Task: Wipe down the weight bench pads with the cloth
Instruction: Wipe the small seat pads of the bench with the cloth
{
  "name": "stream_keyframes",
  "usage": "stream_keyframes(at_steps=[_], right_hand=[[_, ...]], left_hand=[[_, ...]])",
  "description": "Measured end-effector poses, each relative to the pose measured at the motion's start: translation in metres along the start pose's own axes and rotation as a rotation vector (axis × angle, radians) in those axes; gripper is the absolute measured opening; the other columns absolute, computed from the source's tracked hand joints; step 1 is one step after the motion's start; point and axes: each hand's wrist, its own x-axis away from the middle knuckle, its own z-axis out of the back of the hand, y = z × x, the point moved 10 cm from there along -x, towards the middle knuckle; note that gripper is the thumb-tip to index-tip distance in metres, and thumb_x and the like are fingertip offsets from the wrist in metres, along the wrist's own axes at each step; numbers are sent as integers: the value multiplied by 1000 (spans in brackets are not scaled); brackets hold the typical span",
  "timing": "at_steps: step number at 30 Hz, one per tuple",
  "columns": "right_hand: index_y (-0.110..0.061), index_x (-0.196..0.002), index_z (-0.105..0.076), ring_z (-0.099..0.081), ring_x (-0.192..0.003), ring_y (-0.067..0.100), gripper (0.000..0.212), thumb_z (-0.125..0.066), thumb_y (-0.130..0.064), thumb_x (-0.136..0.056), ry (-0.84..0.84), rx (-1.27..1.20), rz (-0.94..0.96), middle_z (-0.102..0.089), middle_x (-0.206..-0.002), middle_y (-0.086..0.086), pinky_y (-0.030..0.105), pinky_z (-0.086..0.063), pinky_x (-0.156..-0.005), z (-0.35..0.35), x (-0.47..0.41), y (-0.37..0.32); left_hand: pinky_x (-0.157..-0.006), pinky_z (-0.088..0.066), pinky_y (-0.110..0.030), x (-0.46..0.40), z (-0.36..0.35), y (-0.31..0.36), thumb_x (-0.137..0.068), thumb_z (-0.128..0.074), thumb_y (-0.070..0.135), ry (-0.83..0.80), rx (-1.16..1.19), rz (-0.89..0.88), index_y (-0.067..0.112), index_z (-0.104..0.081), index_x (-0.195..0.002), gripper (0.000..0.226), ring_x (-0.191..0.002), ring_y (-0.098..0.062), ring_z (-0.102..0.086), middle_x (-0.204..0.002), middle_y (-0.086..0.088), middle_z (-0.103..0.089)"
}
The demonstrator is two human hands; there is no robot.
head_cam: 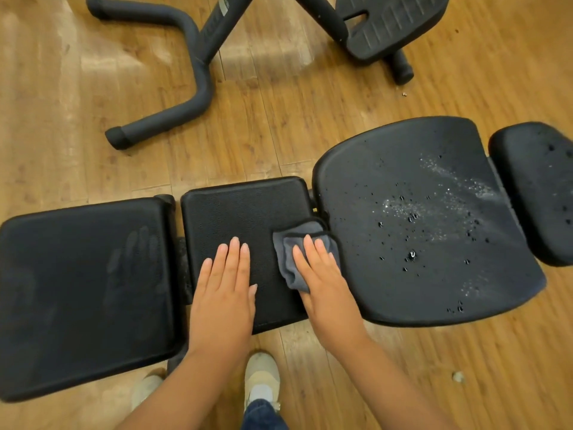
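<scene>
Right hand (322,274) is laid flat, fingers straight, on the cloth (297,252) at the middle pad's (242,212) right edge; left hand (223,287) is spread on that pad. The wet pad (418,218) lies immediately right, nearer the right hand, bench axis running left-right.

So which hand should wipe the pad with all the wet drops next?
Probably the right hand. It already presses the grey cloth flat, right beside the droplet-covered large pad. The left hand rests bare on the middle pad, farther away.
</scene>
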Motion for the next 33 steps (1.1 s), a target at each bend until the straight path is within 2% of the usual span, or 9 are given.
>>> stream_keyframes(at_steps=[3,7,9,11,13,17,21,27,33], right_hand=[[-22,-147,-13,4,-143,9,78,-56,-6,-85,-27,-10,-17,-10,-156,-2,33,2,-116,-12,35,1],[-28,-148,-5,1,-143,14,82,-50,-10,-82,-79,-19,-49,-11,-156,1,31,5,-114,-25,61,2],[-32,-147,0,8,-142,9,83,-49,-9,-84,-101,-36,-37,-6,-156,-2,26,11,-113,-24,62,2],[-30,-147,-6,13,-140,3,82,-53,-5,-85,-111,-33,-15,-4,-156,-4,23,14,-112,-23,59,3],[-24,-147,-12,11,-141,3,78,-54,-5,-84,-90,-42,-15,-6,-155,-4,23,10,-113,-17,51,4],[-23,-147,-11,11,-142,7,66,-45,-10,-92,-32,-33,-10,1,-155,-7,29,3,-117,-4,17,-1],[-19,-148,-17,5,-144,14,61,-44,-10,-94,9,11,25,-4,-157,-1,34,-1,-117,7,-31,-5],[-17,-148,-19,3,-144,18,55,-40,-13,-97,47,-1,14,-5,-157,4,35,-1,-118,20,-98,-8],[-13,-147,-22,1,-144,21,52,-41,-13,-98,30,-69,12,-8,-157,8,37,-3,-118,28,-132,-3]], left_hand=[[-111,-19,-46,1,-1,-1,-93,-22,32,0,-18,3,2,-28,-144,59,-139,-31,-27,-150,-17,-29],[-112,-18,-45,2,-2,0,-94,-21,32,4,-38,-3,2,-26,-144,59,-140,-31,-25,-151,-17,-27],[-111,-19,-46,3,-3,1,-93,-21,32,3,-27,-6,1,-27,-144,59,-140,-31,-25,-151,-18,-27],[-112,-18,-46,4,-3,1,-93,-21,32,3,-12,-1,1,-28,-144,60,-140,-31,-25,-151,-18,-27],[-111,-18,-46,3,-2,1,-93,-21,32,6,-4,-3,0,-29,-143,60,-139,-32,-26,-150,-18,-28],[-112,-19,-47,3,-3,2,-93,-22,32,4,-23,-7,1,-28,-143,60,-139,-32,-26,-150,-18,-29],[-113,-15,-45,3,-5,1,-91,-24,32,-2,9,14,1,-31,-142,60,-138,-30,-27,-150,-17,-30],[-113,-12,-44,1,-4,1,-90,-26,30,20,19,6,0,-32,-141,60,-136,-31,-28,-148,-19,-33],[-112,-19,-46,1,-5,0,-90,-26,30,13,17,17,1,-30,-143,60,-138,-30,-28,-150,-17,-31]])
